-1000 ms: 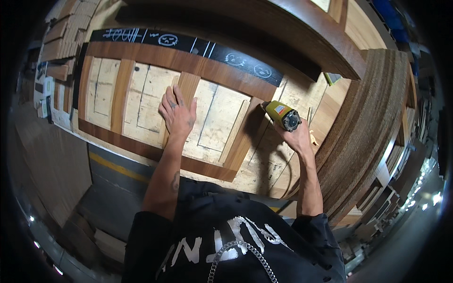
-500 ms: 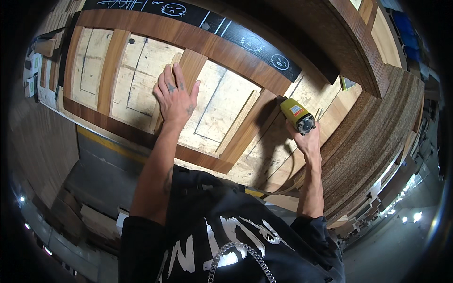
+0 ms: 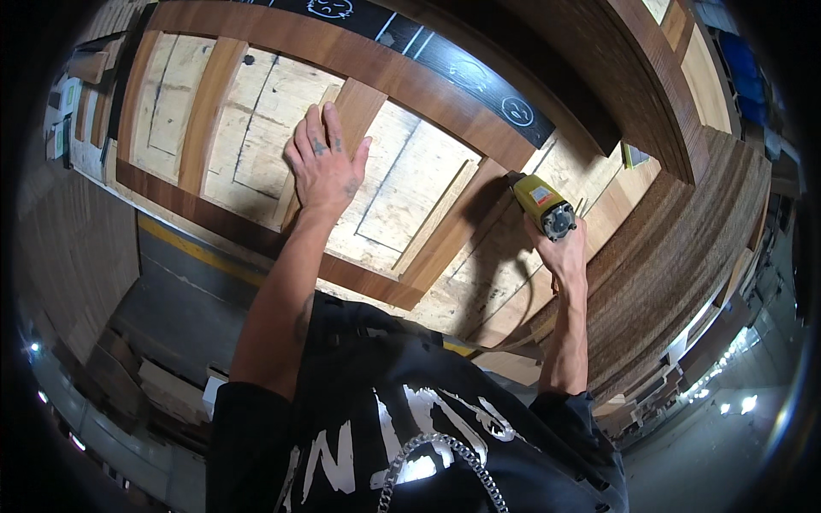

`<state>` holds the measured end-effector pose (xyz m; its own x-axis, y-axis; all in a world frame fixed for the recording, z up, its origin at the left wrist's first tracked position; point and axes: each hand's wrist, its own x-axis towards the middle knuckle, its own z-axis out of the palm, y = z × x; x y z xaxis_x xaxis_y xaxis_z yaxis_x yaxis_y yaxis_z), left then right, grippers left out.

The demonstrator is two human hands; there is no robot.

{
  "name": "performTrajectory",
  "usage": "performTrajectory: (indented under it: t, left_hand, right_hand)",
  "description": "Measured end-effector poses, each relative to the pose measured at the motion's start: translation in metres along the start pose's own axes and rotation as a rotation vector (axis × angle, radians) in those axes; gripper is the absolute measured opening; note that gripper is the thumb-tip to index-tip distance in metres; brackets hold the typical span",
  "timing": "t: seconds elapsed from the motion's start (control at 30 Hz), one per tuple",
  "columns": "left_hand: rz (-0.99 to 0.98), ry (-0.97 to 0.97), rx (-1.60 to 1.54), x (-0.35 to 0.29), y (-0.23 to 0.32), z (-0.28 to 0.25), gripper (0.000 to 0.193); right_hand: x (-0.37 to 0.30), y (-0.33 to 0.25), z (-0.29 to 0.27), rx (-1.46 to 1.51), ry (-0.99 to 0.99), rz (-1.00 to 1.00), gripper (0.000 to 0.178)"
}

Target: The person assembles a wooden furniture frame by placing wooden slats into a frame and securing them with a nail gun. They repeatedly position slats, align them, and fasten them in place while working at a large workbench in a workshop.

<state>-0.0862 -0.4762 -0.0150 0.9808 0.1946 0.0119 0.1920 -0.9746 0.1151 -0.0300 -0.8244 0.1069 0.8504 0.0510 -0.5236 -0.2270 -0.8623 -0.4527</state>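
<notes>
A brown wooden frame [image 3: 338, 64] with several crosspieces lies on a pale, pencil-marked work board [image 3: 410, 171]. My left hand [image 3: 327, 162] rests on one crosspiece [image 3: 363, 107], palm down, with its fingers stretched out. At the frame's right end, my right hand [image 3: 560, 250] grips a yellow nail gun [image 3: 540, 198]. The gun's dark nose meets the end crosspiece [image 3: 457, 227] near its upper corner. My palm and the gun's body hide the grip and trigger. A thin pale strip [image 3: 436, 218] lies along the inside of the end crosspiece.
A black board [image 3: 462, 73] with white drawings runs along the frame's far side. Thick brown panels [image 3: 654, 85] rise at the upper right. Stacked boards [image 3: 684, 248] stand close beside my right arm. A yellow floor line [image 3: 197, 248] shows beyond the bench's near edge.
The view has shifted slightly, so the frame sits a little higher in it. Both hands keep their places: the left flat on the crosspiece, the right with the nail gun at the frame's corner.
</notes>
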Motion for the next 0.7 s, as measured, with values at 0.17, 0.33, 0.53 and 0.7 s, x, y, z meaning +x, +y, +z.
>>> performTrajectory:
  t: [0.17,0.33,0.53,0.7]
  left_hand:
    - [-0.002,-0.013,0.017,0.0,0.0,-0.003,0.079]
    - [-0.003,-0.008,0.005,-0.003,0.0,0.0,0.079]
    - [-0.006,0.018,-0.011,-0.001,-0.001,-0.002,0.078]
    - [-0.008,0.044,-0.019,-0.002,-0.002,0.003,0.078]
  right_hand:
    - [0.009,-0.008,0.005,-0.031,-0.054,-0.02,0.03]
    - [0.01,-0.02,0.008,0.006,0.005,-0.083,0.029]
    - [-0.037,0.0,0.021,-0.028,0.019,-0.063,0.027]
    - [-0.14,0.005,0.058,0.124,-0.158,-0.022,0.027]
